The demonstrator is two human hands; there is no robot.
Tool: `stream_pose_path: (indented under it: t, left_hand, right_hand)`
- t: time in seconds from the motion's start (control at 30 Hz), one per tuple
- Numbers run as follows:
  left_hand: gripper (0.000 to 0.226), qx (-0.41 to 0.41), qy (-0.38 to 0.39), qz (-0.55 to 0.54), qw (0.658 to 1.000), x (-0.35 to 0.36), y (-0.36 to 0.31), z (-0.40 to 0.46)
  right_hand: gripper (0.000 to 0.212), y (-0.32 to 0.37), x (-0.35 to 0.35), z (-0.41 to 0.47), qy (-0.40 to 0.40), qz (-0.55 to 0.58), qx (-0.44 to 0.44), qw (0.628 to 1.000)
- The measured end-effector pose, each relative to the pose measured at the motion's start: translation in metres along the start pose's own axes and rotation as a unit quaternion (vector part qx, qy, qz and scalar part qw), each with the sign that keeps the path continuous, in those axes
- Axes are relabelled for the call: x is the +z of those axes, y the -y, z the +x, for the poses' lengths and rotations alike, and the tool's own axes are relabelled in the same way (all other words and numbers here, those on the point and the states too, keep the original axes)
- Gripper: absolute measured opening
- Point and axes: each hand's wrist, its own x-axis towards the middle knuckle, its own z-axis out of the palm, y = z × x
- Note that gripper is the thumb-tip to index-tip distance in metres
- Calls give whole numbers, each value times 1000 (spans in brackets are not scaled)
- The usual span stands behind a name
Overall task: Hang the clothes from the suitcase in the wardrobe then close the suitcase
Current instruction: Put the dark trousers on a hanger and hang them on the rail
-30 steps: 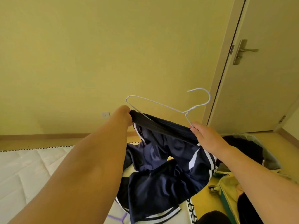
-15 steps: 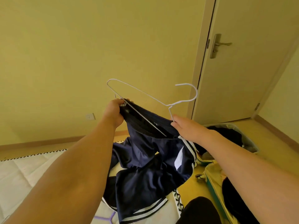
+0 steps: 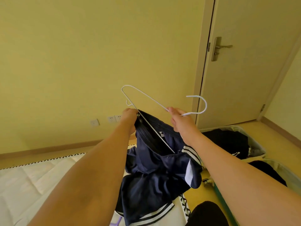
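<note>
The garment [image 3: 156, 173] at lower centre was dark navy with white stripes. The wire hanger [image 3: 146, 101] above it was white. At lower left, the mattress [image 3: 32, 180] was white, its edge trimmed in a black-and-white zigzag. The wall [image 3: 81, 54] was yellow.

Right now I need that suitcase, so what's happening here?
A person is putting a navy garment on a white wire hanger. The left hand grips the garment's dark band beside the hanger's lower wire; the right hand holds the hanger near its hook. The garment's lower part trails onto a white mattress. The suitcase lies open on the floor with dark clothes inside.
</note>
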Motion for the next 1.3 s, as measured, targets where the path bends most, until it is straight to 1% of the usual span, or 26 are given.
stream_pose_path:
  t: [0.07,0.13,0.2,0.27,0.3,0.43,0.5,0.53,0.57,0.6,0.63,0.67,0.73,0.8,0.83,0.87,0.9,0.93,0.97,1.0,1.03,1.07,1.13,1.17,1.2,1.3]
  left_hand:
    - [10,-16,9,29,999,-8,-3,-1]
    - [10,-28,13,24,999,-19,-3,0]
    - [14,-53,6,-28,998,-33,0,2]
    - [16,-79,-9,-96,992,-47,1,5]
    - [14,-82,-19,-107,991,-53,1,8]
    - [11,-43,-67,-24,997,-57,-11,15]
    - [15,15,-65,63,996,-47,-19,17]
    - [12,72,-65,157,983,-41,-24,16]
    - [9,142,-62,265,952,-34,-28,13]
    - [9,209,-46,354,910,-27,-32,9]
    - [13,254,-6,405,878,-16,-36,3]
    - [17,271,49,426,862,-10,-39,-5]
    - [17,239,174,428,854,7,-45,-19]
    - [9,171,239,403,866,12,-48,-29]
    - [20,154,259,418,857,14,-46,-29]
    - [36,161,261,469,828,16,-42,-26]
    - [52,196,234,557,772,15,-39,-22]
    - [67,256,193,626,711,17,-34,-18]
    - [78,321,159,653,667,20,-31,-15]
    - [82,377,136,651,645,26,-32,-14]
    - [80,417,124,632,641,33,-34,-17]
    - [69,439,125,608,650,41,-40,-20]
    - [33,430,139,517,727,60,-59,-34]
    - [21,413,146,478,761,72,-68,-41]
    - [18,407,144,454,780,82,-77,-47]
    - [23,445,121,433,774,113,-101,-70]
  right_hand:
    - [33,2,1,-1,40,-46,-1,998]
    - [35,8,-2,-2,73,-63,23,995]
    - [36,16,-8,-2,100,-82,42,991]
    - [36,22,-16,-2,127,-156,45,979]
    - [36,23,-20,-3,138,-193,45,970]
    - [37,34,-25,-2,153,-253,77,952]
    - [37,39,-22,-4,175,-324,91,925]
    - [36,40,-19,-5,181,-366,88,908]
    - [36,39,-17,-5,178,-393,80,899]
    - [36,39,-16,-5,164,-400,69,899]
    - [36,38,-19,-3,143,-387,68,908]
    - [36,37,-20,-1,119,-351,74,926]
    - [35,41,-31,3,79,-268,97,955]
    - [33,44,-36,8,69,-225,109,966]
    - [33,46,-39,9,62,-222,111,967]
    - [32,48,-42,10,54,-221,112,967]
    - [33,49,-43,12,49,-215,114,969]
    - [34,52,-47,14,44,-203,116,971]
    - [36,56,-51,15,47,-189,117,974]
    - [36,62,-56,16,53,-176,115,976]
    - [37,70,-60,17,64,-169,114,977]
    - [37,79,-65,17,70,-167,115,977]
    - [38,98,-76,13,64,-182,122,974]
    - [38,108,-83,10,52,-196,124,971]
    - [38,117,-90,8,34,-209,128,969]
    - [33,149,-114,-4,-42,-233,138,962]
